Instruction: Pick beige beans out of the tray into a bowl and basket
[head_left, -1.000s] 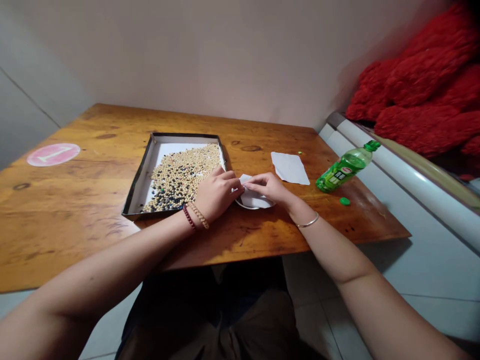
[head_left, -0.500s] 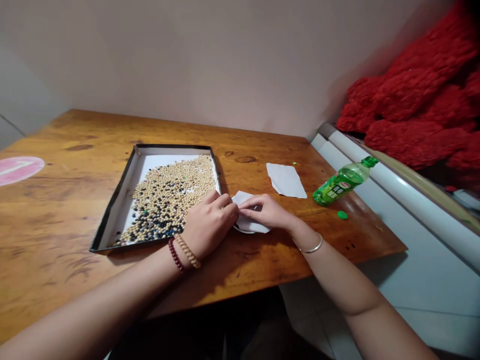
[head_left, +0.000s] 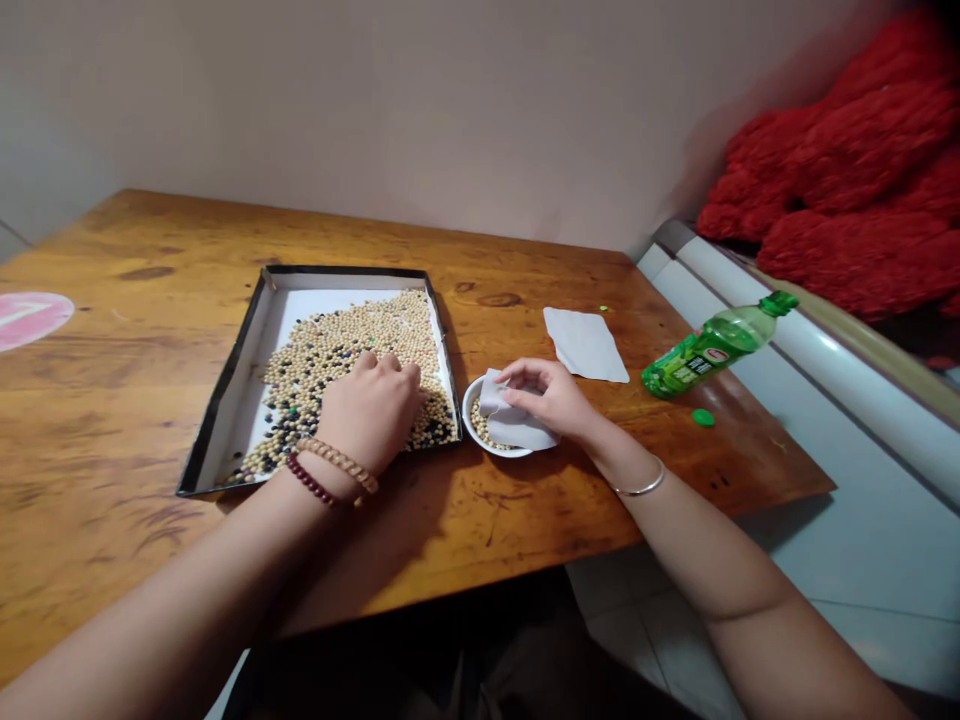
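Beaded bracelets point(head_left: 334, 468), thin silver bangle point(head_left: 641, 485)

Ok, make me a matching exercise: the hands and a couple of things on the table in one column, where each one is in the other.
Things:
1. Left hand
2. Right hand
3. Green bottle cap
4. Flat white paper

Places:
A. On the table beside the green bottle
B. On the beans in the tray
C. On the table past the white bowl
D. On the folded paper in that bowl

Pairs: 1-B, 2-D, 3-A, 4-C
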